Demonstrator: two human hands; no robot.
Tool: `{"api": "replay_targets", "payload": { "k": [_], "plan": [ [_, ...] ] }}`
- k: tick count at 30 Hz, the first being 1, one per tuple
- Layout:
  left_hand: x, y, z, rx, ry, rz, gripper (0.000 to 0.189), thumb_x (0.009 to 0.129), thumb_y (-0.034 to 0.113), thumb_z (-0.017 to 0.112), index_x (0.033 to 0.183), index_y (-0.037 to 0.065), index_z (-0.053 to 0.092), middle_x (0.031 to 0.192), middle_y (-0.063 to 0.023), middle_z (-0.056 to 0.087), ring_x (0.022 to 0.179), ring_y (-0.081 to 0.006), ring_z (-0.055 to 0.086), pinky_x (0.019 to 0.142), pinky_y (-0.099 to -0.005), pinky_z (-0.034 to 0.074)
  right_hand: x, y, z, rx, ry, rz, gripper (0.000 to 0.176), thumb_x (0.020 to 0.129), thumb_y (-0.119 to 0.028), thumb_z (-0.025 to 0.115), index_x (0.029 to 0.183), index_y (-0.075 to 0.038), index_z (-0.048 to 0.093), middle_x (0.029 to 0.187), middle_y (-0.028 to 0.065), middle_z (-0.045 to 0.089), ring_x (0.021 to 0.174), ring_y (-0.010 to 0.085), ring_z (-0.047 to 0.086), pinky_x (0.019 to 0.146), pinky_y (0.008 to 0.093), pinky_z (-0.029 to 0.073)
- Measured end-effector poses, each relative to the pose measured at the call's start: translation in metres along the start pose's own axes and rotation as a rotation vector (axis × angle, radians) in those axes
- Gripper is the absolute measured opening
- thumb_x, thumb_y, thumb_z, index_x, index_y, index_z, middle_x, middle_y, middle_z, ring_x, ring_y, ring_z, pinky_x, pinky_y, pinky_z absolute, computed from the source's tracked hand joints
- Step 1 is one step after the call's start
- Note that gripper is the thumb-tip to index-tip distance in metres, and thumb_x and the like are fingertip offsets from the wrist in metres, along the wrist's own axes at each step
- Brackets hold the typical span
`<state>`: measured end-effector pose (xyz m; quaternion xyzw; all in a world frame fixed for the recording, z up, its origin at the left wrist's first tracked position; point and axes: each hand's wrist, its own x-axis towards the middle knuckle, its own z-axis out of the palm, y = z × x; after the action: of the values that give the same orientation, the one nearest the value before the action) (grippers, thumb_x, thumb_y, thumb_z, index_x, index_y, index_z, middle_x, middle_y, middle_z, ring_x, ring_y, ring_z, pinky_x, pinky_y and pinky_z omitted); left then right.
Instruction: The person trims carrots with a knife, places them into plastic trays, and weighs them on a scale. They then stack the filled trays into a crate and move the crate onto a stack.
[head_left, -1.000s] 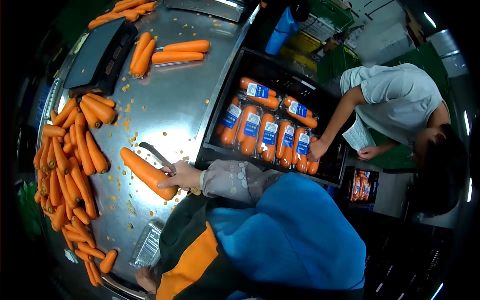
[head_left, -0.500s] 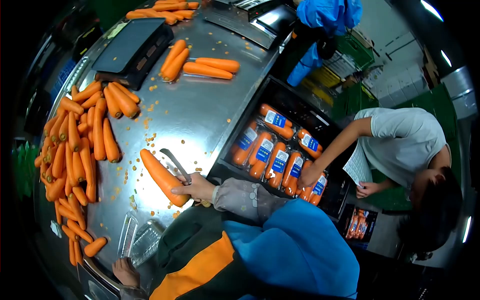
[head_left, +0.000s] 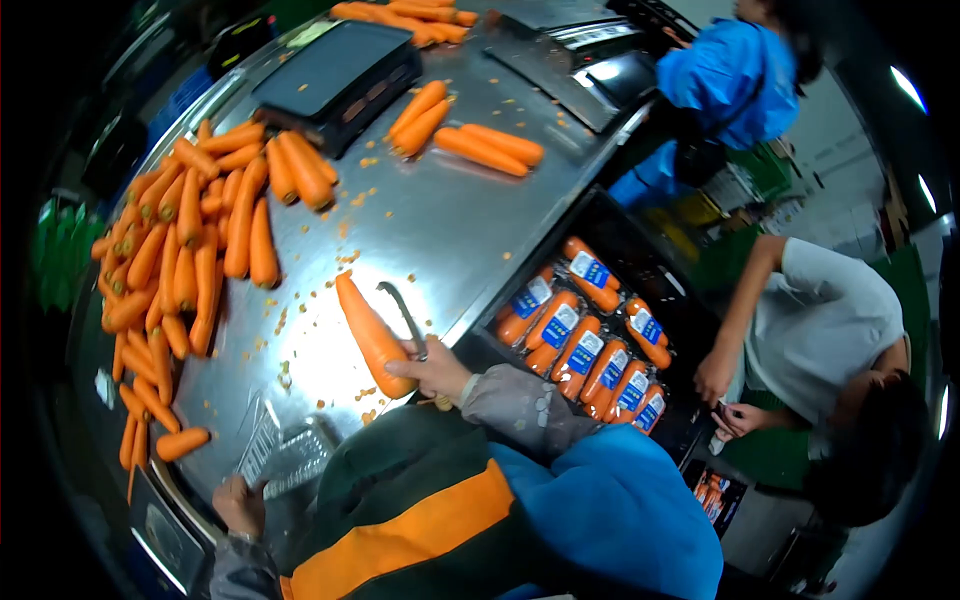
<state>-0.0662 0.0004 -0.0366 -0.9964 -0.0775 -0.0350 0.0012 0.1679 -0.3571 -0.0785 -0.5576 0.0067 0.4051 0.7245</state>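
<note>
My right hand is closed around a small knife with a curved dark blade. In the same hand, the thumb presses on the thick end of a large carrot, which lies over the steel table. Down at the lower left, my left hand has curled fingers at the near edge of a clear plastic tray; the exact grip is partly hidden. A second clear tray is beside it, slightly blurred. Small orange carrot slices are scattered around the large carrot.
A big carrot pile covers the table's left side. Behind it stands a dark scale, with loose carrots to its right. A black crate of labelled carrot packs adjoins the table. Two people stand at the right, one in white, one in blue.
My view has swung, shifting the table scene rightward. My left hand has gone from lying flat to curled at the tray. The white-shirted person's hand has left the crate.
</note>
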Motion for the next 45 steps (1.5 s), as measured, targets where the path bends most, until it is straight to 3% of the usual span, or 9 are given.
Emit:
{"api": "replay_targets", "payload": {
  "k": [6, 16, 19, 23, 28, 31, 35, 42, 45],
  "plan": [
    [0.027, 0.012, -0.021, -0.332, 0.011, -0.074, 0.026, 0.069, 0.012, 0.076, 0.063, 0.004, 0.052, 0.060, -0.0142, 0.053, 0.056, -0.0351, 0.054, 0.052, -0.0402, 0.041, -0.005, -0.006, -0.006, 0.009, 0.038, 0.019, 0.048, 0.083, -0.030, 0.070, 0.119, -0.001, 0.057, 0.067, -0.0019, 0.053, 0.041, 0.0031, 0.039, 0.037, 0.0181, 0.031],
    [0.215, 0.153, 0.012, -0.422, 0.364, 0.296, 0.022, 0.064, 0.005, 0.070, 0.064, 0.004, 0.048, 0.066, -0.0128, 0.052, 0.063, -0.0313, 0.054, 0.055, -0.0417, 0.041, -0.031, -0.063, -0.086, -0.193, 0.276, -0.224, 0.055, 0.076, -0.018, 0.073, 0.124, 0.000, 0.054, 0.077, -0.0001, 0.061, 0.046, 0.0017, 0.042, 0.040, 0.0166, 0.032],
    [0.258, 0.188, 0.048, -0.284, 0.288, 0.336, 0.011, 0.068, 0.010, 0.066, 0.073, 0.006, 0.057, 0.070, -0.0094, 0.058, 0.069, -0.0278, 0.059, 0.059, -0.0389, 0.047, -0.038, -0.085, -0.107, -0.207, 0.345, -0.356, 0.058, 0.075, -0.015, 0.072, 0.126, 0.003, 0.051, 0.081, 0.0011, 0.062, 0.048, 0.0019, 0.044, 0.042, 0.0166, 0.031],
    [0.253, 0.142, 0.057, -0.233, -0.055, 0.061, 0.035, 0.073, 0.040, 0.072, 0.087, 0.009, 0.064, 0.078, -0.0071, 0.061, 0.073, -0.0278, 0.061, 0.062, -0.0385, 0.048, -0.061, -0.092, -0.139, -0.188, 0.424, -0.331, 0.060, 0.074, -0.012, 0.070, 0.127, 0.006, 0.048, 0.090, 0.0034, 0.064, 0.050, 0.0017, 0.047, 0.042, 0.0161, 0.031],
    [0.267, 0.180, 0.019, -0.459, 0.457, 0.245, 0.027, 0.071, 0.008, 0.066, 0.098, 0.004, 0.063, 0.087, -0.0094, 0.061, 0.081, -0.0279, 0.059, 0.068, -0.0375, 0.047, -0.059, -0.086, -0.167, -0.080, 0.449, -0.375, 0.047, 0.078, -0.017, 0.069, 0.116, 0.005, 0.053, 0.072, 0.0028, 0.058, 0.041, 0.0044, 0.042, 0.038, 0.0176, 0.033],
    [0.274, 0.274, 0.028, -0.511, 0.135, 0.329, 0.039, 0.074, 0.001, 0.055, 0.114, 0.004, 0.056, 0.111, -0.0101, 0.058, 0.094, -0.0258, 0.057, 0.077, -0.0364, 0.047, -0.048, -0.108, -0.176, -0.114, 0.437, -0.499, 0.046, 0.078, -0.017, 0.070, 0.114, 0.006, 0.053, 0.071, 0.0026, 0.057, 0.040, 0.0041, 0.042, 0.038, 0.0177, 0.033],
    [0.295, 0.336, 0.091, -0.526, 0.027, 0.289, 0.048, 0.076, 0.005, 0.056, 0.124, 0.002, 0.049, 0.122, -0.0119, 0.053, 0.108, -0.0253, 0.053, 0.089, -0.0377, 0.044, -0.029, -0.153, -0.184, -0.417, 0.328, -0.501, 0.059, 0.073, -0.010, 0.075, 0.123, 0.008, 0.049, 0.101, 0.0084, 0.062, 0.085, 0.0143, 0.061, 0.076, 0.0247, 0.048],
    [0.273, 0.289, 0.099, -0.302, 0.122, 0.410, 0.036, 0.078, 0.010, 0.055, 0.113, 0.003, 0.056, 0.119, -0.0110, 0.054, 0.117, -0.0264, 0.048, 0.103, -0.0424, 0.033, 0.042, -0.174, -0.198, -1.117, 0.162, -0.413, 0.057, 0.060, -0.005, 0.084, 0.112, 0.003, 0.062, 0.098, 0.0107, 0.068, 0.092, 0.0119, 0.062, 0.084, 0.0273, 0.049],
    [0.277, 0.286, 0.112, -0.251, 0.031, 0.467, 0.017, 0.076, 0.009, 0.055, 0.089, 0.005, 0.064, 0.102, -0.0088, 0.060, 0.115, -0.0235, 0.050, 0.104, -0.0412, 0.033, 0.075, -0.183, -0.204, -1.342, 0.030, -0.444, 0.057, 0.057, -0.014, 0.086, 0.109, -0.004, 0.065, 0.100, 0.0133, 0.068, 0.092, 0.0211, 0.067, 0.082, 0.0299, 0.050]
  ]
}}
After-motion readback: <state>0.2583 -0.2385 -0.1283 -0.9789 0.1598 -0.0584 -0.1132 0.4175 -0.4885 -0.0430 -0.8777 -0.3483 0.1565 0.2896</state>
